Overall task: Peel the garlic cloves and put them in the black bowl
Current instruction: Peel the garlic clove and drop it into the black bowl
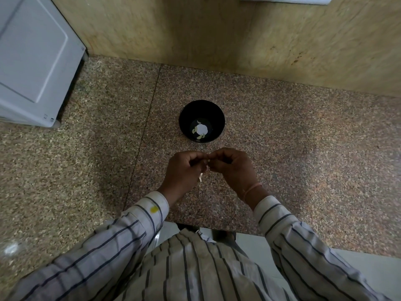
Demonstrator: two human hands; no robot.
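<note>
Both hands, left hand (184, 168) and right hand (230, 166), are pinched together on a garlic clove (207, 165) mostly hidden between the fingertips, with the black bowl (201, 109) sitting near at 12 o'clock on the table (303, 137), about equally close to either hand.

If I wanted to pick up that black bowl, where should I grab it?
Probably the rim of the round black bowl, from above on its right side. It stands upright and open on the speckled stone counter, with bare counter there. The near side is crowded by both hands, and pale garlic cloves lie inside, so keep it level.
</note>
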